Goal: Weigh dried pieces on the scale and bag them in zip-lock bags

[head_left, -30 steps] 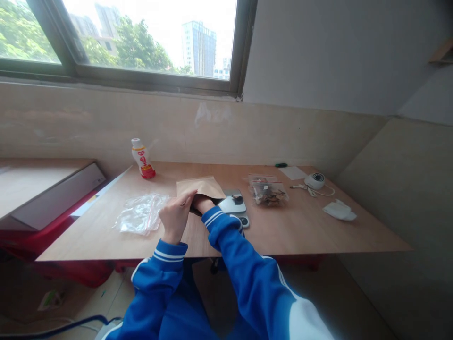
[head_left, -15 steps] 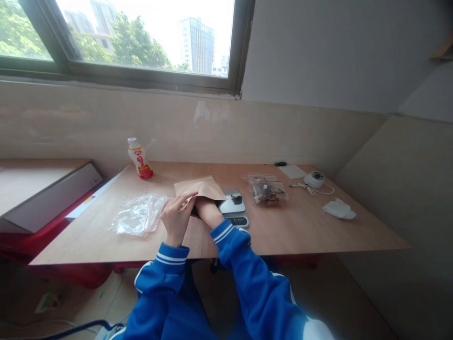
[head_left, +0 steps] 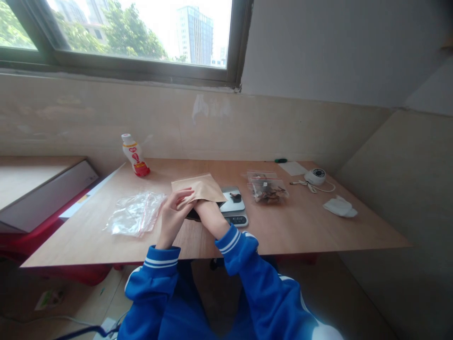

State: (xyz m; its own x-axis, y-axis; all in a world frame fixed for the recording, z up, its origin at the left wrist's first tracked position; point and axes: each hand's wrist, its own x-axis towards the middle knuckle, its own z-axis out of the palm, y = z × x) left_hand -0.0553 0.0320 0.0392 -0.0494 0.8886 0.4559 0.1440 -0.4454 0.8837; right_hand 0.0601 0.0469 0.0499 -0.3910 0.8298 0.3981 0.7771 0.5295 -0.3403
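Observation:
A brown kraft paper bag (head_left: 201,185) lies on the table in front of me with its mouth toward me. My left hand (head_left: 175,208) holds the left part of the mouth, fingers resting over the top layer. My right hand (head_left: 208,213) reaches inside the bag up to about the wrist, so its fingers are hidden. Just right of the bag, partly covered by it, is a kitchen scale (head_left: 239,220) with a dark display. On its plate sits a small dark, dried-looking piece (head_left: 235,197).
Clear plastic bags (head_left: 136,215) lie at left, a white-and-red bottle (head_left: 136,156) behind them. Zip bags of brown dried pieces (head_left: 269,189) are right of the scale. Farther right are a small white fan-like device (head_left: 314,177) with a cable and a crumpled white tissue (head_left: 340,207).
My right forearm has drawn back slightly toward me, with more of the wrist showing. The left hand has shifted a little to the left and its fingers sit higher on the bag.

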